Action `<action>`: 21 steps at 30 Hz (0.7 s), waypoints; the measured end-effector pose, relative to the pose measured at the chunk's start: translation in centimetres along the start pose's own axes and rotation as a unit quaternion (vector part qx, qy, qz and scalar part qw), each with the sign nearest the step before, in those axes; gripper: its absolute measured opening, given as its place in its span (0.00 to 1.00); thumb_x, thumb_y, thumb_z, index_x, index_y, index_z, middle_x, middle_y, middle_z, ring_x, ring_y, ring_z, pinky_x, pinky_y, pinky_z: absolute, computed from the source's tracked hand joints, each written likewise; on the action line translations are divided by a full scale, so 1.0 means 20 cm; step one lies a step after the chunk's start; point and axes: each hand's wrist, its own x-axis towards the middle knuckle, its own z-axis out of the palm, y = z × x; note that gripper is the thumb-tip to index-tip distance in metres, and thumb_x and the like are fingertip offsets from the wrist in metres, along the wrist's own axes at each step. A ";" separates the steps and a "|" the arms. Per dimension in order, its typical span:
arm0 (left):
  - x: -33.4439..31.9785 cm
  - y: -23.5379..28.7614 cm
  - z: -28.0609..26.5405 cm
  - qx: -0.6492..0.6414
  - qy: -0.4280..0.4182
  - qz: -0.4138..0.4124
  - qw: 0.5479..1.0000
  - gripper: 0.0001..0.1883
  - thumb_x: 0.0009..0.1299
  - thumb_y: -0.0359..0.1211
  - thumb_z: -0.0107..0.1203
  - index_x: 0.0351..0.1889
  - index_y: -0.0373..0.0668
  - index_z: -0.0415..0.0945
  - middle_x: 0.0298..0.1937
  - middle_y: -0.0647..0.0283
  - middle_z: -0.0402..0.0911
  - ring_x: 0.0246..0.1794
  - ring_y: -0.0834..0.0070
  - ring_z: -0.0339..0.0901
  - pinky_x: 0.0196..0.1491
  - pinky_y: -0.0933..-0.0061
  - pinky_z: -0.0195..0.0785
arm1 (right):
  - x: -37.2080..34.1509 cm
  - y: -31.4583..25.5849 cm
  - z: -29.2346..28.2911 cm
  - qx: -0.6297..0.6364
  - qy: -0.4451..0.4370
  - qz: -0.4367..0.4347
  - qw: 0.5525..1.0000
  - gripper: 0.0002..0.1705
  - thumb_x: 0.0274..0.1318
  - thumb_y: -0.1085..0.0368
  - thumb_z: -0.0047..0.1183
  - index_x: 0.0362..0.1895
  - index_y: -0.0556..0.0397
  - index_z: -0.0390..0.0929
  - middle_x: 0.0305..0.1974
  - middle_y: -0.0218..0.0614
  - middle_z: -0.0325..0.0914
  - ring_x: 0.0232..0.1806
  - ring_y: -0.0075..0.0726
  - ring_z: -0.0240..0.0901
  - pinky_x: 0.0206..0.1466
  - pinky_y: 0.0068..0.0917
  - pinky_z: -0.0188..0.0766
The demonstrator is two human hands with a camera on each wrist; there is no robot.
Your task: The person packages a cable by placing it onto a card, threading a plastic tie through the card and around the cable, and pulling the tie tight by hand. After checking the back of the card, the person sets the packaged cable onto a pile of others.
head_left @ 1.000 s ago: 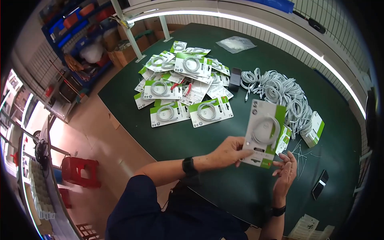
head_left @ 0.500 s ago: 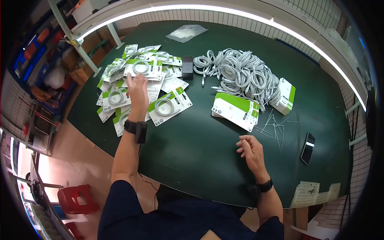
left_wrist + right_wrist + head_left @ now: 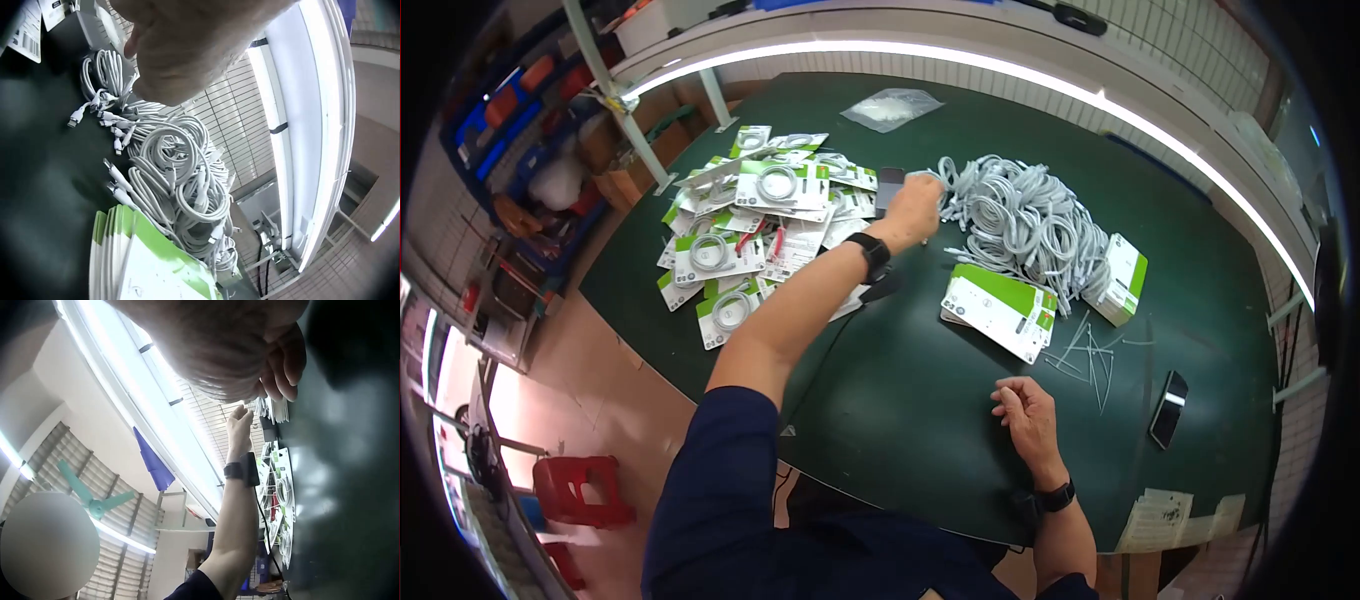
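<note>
In the head view my left hand (image 3: pixel 915 208) reaches over the left end of a heap of coiled light-grey cables (image 3: pixel 1040 220), beside a small dark box (image 3: pixel 889 185). From the left wrist, the hand (image 3: pixel 187 56) covers part of the nearest coils (image 3: pixel 107 72); its fingertips are hidden, and I cannot tell whether they grip a coil. My right hand (image 3: pixel 1028 420) holds nothing near the table's front, its fingers loosely bent. A stack of green-and-white cards (image 3: pixel 1000 310) lies between it and the cables.
Carded cables (image 3: pixel 775 185) are heaped on the left, with red-handled pliers (image 3: pixel 776 243) among them. A card block (image 3: pixel 1122 280), loose thin ties (image 3: pixel 1092 362) and a phone (image 3: pixel 1168 410) lie right. A clear bag (image 3: pixel 892 110) sits at the back of the green table (image 3: pixel 880 400).
My left hand held a carded cable, then was empty over the carded heap, and has since swung right to the coiled cables. The right hand left the card and rests lower on the right.
</note>
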 end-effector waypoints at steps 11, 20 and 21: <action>0.14 -0.05 0.22 0.212 -0.158 -0.043 0.963 0.11 0.65 0.29 0.63 0.46 0.41 0.84 0.47 0.54 0.86 0.57 0.53 0.80 0.56 0.50 0.73 | 0.00 0.03 0.00 0.001 -0.004 -0.021 1.000 0.08 0.78 0.67 0.53 0.51 0.58 0.82 0.40 0.34 0.86 0.32 0.18 0.79 0.32 0.16 0.74; 0.32 -0.07 0.04 0.220 -0.041 -0.114 0.968 0.06 0.69 0.32 0.63 0.42 0.45 0.85 0.48 0.55 0.86 0.53 0.54 0.84 0.54 0.51 0.72 | 0.00 0.05 -0.01 -0.004 0.007 -0.019 1.000 0.08 0.78 0.68 0.53 0.50 0.58 0.82 0.39 0.33 0.85 0.32 0.18 0.79 0.32 0.16 0.74; 0.35 -0.10 0.02 0.179 -0.011 -0.131 0.975 0.06 0.70 0.33 0.64 0.41 0.43 0.84 0.48 0.54 0.85 0.51 0.51 0.84 0.53 0.49 0.73 | 0.00 0.05 0.00 -0.006 0.001 -0.022 1.000 0.08 0.77 0.68 0.54 0.50 0.58 0.82 0.39 0.32 0.86 0.32 0.18 0.79 0.32 0.16 0.74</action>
